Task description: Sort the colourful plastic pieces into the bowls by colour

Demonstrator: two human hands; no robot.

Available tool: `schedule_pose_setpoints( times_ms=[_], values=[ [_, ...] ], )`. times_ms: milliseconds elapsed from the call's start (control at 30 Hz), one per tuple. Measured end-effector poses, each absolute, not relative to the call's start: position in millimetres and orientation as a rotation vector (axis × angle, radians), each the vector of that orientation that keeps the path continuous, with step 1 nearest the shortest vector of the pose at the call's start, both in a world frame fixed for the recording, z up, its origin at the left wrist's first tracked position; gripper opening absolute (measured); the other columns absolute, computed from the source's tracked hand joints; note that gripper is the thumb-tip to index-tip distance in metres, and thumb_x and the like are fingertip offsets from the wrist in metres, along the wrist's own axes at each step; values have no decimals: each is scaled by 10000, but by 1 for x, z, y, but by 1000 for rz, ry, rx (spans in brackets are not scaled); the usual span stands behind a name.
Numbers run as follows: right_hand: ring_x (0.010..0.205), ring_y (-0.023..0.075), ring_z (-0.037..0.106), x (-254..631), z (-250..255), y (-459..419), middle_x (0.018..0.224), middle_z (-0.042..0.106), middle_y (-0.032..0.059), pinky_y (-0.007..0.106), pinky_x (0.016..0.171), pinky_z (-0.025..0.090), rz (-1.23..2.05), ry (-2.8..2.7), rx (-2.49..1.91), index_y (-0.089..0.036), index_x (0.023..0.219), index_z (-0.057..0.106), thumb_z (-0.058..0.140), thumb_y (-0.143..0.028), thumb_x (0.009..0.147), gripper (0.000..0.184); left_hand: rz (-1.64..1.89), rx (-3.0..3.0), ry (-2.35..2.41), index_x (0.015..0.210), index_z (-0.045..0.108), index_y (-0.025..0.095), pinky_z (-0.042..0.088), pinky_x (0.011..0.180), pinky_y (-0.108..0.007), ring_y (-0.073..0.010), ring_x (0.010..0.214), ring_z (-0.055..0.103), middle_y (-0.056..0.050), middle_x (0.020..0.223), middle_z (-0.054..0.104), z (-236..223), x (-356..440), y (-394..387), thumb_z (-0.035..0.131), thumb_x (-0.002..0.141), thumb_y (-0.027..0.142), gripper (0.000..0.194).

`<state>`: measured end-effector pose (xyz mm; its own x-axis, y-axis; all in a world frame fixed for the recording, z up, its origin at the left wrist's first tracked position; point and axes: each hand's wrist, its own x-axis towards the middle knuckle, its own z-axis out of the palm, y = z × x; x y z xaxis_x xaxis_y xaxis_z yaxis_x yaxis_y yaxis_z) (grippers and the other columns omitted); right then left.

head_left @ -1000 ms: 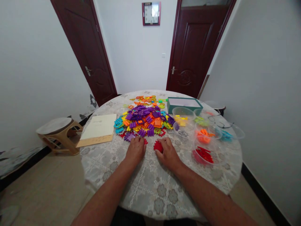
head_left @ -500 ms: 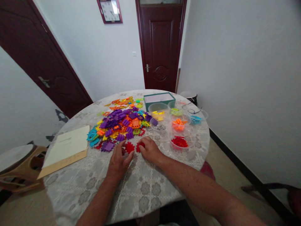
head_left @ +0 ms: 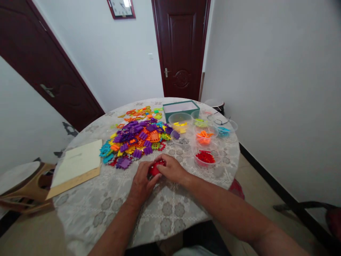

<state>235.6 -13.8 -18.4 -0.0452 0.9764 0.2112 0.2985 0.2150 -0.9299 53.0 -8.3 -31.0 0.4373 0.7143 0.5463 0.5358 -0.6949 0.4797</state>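
Note:
My left hand (head_left: 142, 181) and my right hand (head_left: 172, 168) meet near the front of the round table (head_left: 106, 202), fingers closed together around red plastic building pieces (head_left: 155, 168). Just beyond them lies a heap of interlocking pieces (head_left: 137, 137) in purple, orange, yellow, teal and red. To the right stands a clear bowl of red pieces (head_left: 204, 157), with a bowl of orange pieces (head_left: 204, 137) behind it.
More clear bowls hold yellow (head_left: 180, 125), green (head_left: 200, 122) and blue (head_left: 224, 131) pieces. A teal box (head_left: 180, 107) stands at the back. A cream booklet on a board (head_left: 77, 165) lies left. A stool (head_left: 21, 188) is beside the table, dark doors behind.
The view swung to the right. My two hands came together, and the red pieces that lay apart under each hand are now held between both.

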Motion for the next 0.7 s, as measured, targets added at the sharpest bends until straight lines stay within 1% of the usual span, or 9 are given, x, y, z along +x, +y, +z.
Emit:
schedule_pose_setpoints(
  times_ms=[67,167,267,367,467,567,633,700],
  values=[
    [992,203,659,247,-2,-24,1045,717,34,354,926,525,708,-1653,-1227,-231,1084,701,601,-115,863,269,1114,2430,1076,1278,560,220,570,853,-378,-223,977,642,-87,1119,629,-29,52,-12,645,973,369,349],
    [1128,219,630,280,28,-44,1169,688,80,398,1029,500,308,-1734,-1182,-227,1157,681,528,-123,942,283,1215,2405,1133,1223,582,204,557,816,-341,-191,894,631,-64,1026,627,-30,50,-14,577,1006,300,238],
    [1185,252,613,329,47,-57,1211,678,114,467,1086,479,-104,-1670,-1314,-229,1185,673,490,-143,973,293,1375,2399,1267,1120,606,203,551,843,-352,-203,912,636,-59,977,646,-33,45,-8,572,991,247,140],
    [1206,282,610,375,45,-58,1229,674,136,509,1097,481,-359,-1646,-1482,-215,1202,673,485,-153,957,315,1547,2338,1424,1083,612,200,545,907,-390,-228,979,644,-75,1006,672,-36,37,1,549,979,202,121],
    [1184,304,621,399,34,-54,1217,670,163,525,1063,514,-475,-1693,-1586,-180,1197,680,466,-148,944,333,1667,2266,1587,1080,618,193,523,978,-443,-262,1045,628,-92,1032,679,-35,27,9,548,958,187,141],
    [1201,317,620,387,29,-55,1230,676,177,564,1089,492,-527,-1704,-1589,-166,1182,684,454,-148,959,321,1711,2191,1710,1095,622,193,498,1028,-471,-282,1079,612,-102,1060,678,-33,18,14,567,935,194,170],
    [1227,304,615,358,30,-58,1241,685,165,553,1118,476,-463,-1745,-1525,-176,1185,678,463,-164,982,296,1723,2136,1766,1112,623,198,483,1056,-476,-286,1103,609,-105,1080,668,-33,14,16,573,926,199,193],
    [1258,278,610,320,27,-58,1284,675,147,509,1130,484,-299,-1864,-1428,-194,1224,661,481,-186,998,288,1728,2096,1806,1151,618,201,466,1088,-483,-291,1149,601,-112,1116,657,-34,11,17,574,920,202,235]
  ],
)
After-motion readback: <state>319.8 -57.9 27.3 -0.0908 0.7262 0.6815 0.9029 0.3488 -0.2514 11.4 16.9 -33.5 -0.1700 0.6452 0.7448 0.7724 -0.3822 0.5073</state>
